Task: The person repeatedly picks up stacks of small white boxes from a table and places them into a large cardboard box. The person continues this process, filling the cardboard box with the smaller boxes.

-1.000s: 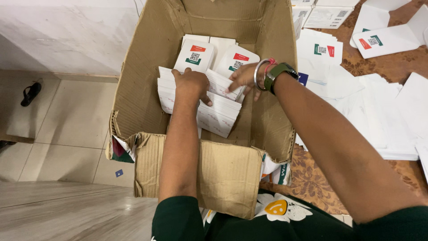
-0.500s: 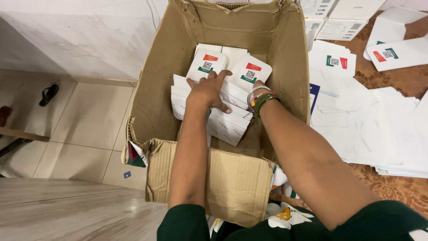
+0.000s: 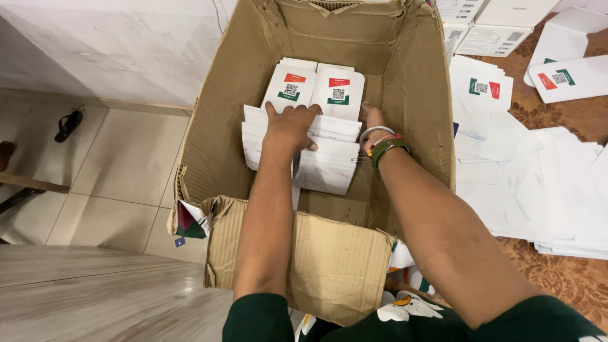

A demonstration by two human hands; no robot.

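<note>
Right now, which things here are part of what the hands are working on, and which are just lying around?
In hand:
left hand pressing on the stack of white cards
right hand at the stack's far side
cardboard box holding the stack

Lying about:
loose white sheets on the patterned surface
sandal on the tiled floor

card stacks (image 3: 329,161) in box (image 3: 411,95), loose cards (image 3: 525,190) right.

Brown patterned surface (image 3: 563,278), right: loose white flat cards (image 3: 538,190) overlapping directly on it, some bearing red and green marks, with white boxes (image 3: 487,28) at its far edge. Open cardboard box (image 3: 405,76) apparently abuts it.
</note>
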